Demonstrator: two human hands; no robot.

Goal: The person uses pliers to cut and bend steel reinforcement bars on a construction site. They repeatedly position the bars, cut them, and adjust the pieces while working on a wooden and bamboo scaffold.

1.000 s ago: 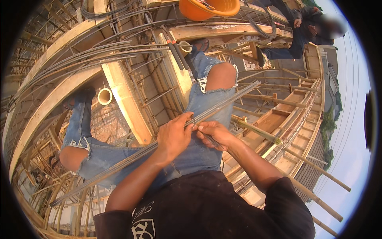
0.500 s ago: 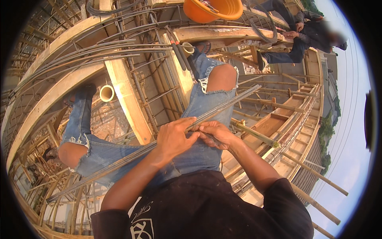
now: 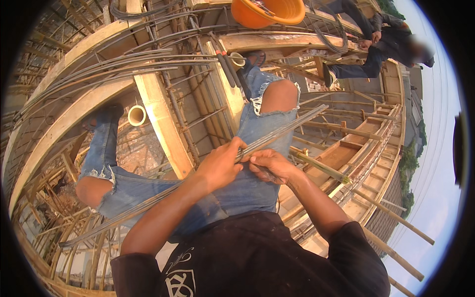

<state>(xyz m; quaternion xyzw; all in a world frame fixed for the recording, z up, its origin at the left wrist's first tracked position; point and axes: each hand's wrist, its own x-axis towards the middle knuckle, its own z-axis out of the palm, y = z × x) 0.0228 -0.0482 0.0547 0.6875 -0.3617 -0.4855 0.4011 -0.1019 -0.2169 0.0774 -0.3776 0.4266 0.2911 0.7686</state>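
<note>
Across my thighs lies a slanting bundle of long thin metal rods [image 3: 292, 127], running from lower left to upper right. My left hand [image 3: 221, 166] is closed round the middle of the bundle, its fingers curled over the top. Close beside it, my right hand [image 3: 271, 166] is pinched shut against the near side of the rods. A dark, thin piece shows under its palm, too hidden to name. Fingertips of both hands nearly meet at the bundle.
Red-and-black-handled cutters [image 3: 225, 64] rest on a wooden beam by my foot. An orange bucket [image 3: 267, 14] stands at the far side. More steel rods [image 3: 123, 67] lie across curved timber formwork at left. A co-worker [image 3: 391, 42] sits at far right. Bamboo poles [image 3: 321, 166] jut out at right.
My left hand has rolled slightly, its fingers curling further over the rods and its thumb drawing in. My right hand stays pinched in nearly the same place. The view has shifted slightly.
</note>
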